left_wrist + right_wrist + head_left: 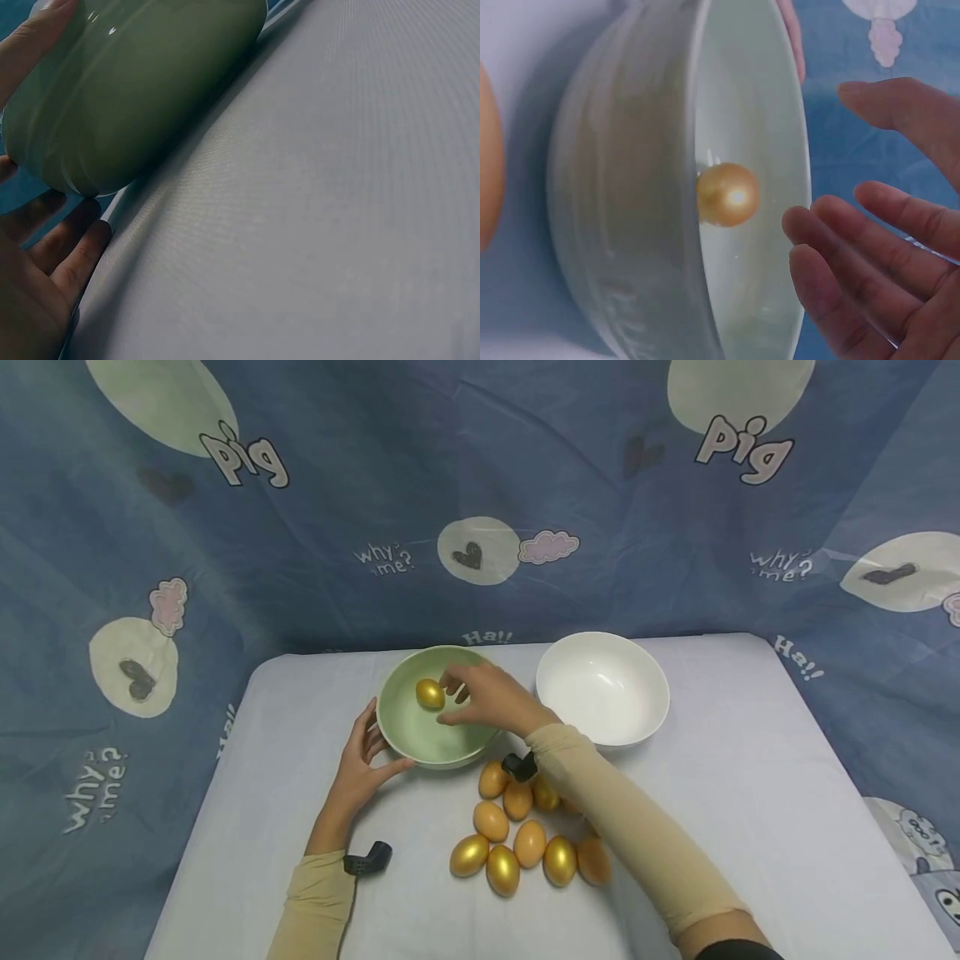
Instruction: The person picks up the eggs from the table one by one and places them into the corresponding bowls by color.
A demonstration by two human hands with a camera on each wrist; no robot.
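The right hand [489, 695] hovers over the green bowl [420, 733], left hand [362, 768] touches it, fingers apart; the egg [429, 694] gleams gold.

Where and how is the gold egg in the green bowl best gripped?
Likely around the middle of the gold egg, its widest part, coming from above with thumb and fingers opposed: the green bowl is open upward and its surrounding wall would hinder a sideways approach.
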